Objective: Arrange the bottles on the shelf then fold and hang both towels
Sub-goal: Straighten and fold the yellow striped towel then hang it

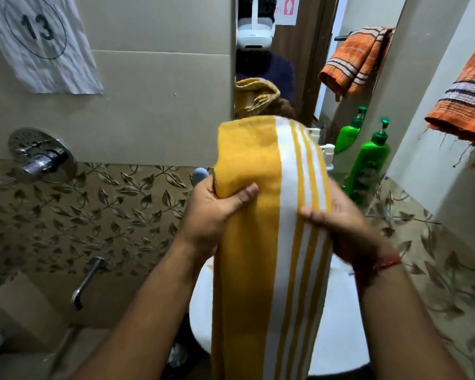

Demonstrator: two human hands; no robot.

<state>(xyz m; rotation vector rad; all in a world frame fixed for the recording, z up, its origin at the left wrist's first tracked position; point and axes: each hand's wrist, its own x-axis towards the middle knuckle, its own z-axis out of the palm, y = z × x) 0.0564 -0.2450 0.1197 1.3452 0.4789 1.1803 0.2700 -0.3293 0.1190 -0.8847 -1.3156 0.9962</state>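
Your left hand point(217, 215) grips the yellow towel point(269, 215) at its left edge, thumb curled over the front. Your right hand point(337, 226) clasps the striped right edge. The towel hangs lengthwise above the white basin point(340, 325), the green bottle point(370, 165) behind it.

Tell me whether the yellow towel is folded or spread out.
Folded. The yellow towel is doubled into a narrow band, gripped by the left hand and right hand.
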